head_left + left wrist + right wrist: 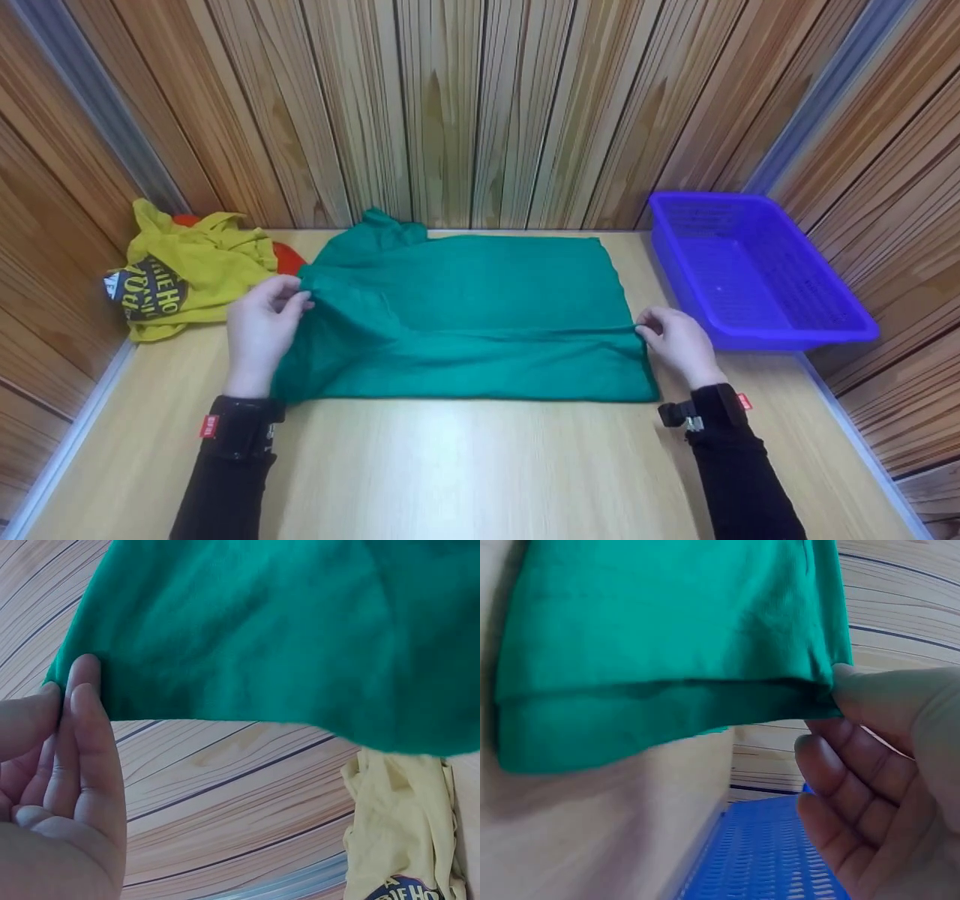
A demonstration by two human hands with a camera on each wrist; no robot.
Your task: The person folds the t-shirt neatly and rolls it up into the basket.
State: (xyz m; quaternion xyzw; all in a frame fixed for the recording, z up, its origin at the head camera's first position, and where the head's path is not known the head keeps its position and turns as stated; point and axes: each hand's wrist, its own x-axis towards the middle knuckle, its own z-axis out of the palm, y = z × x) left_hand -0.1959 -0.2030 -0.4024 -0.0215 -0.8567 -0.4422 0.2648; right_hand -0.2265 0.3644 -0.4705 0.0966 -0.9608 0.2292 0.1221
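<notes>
A green T-shirt [510, 285] lies sideways across the table, its near part lifted into a long crease. At its left end my left hand [266, 319] pinches the cloth between thumb and fingers; the left wrist view shows the pinched corner of the green shirt [225, 637] held up. My right hand [679, 341] pinches the hem at the right end, where the crease meets the edge. In the right wrist view, two layers of the hem [667, 701] hang from the thumb and finger of that hand [885, 757].
A yellow shirt [210, 277] with dark lettering lies crumpled at the back left, with a red cloth [288, 259] partly under it. On the right stands a purple plastic basket [765, 334], close to my right hand. Wood-patterned walls [450, 112] enclose the table [420, 465].
</notes>
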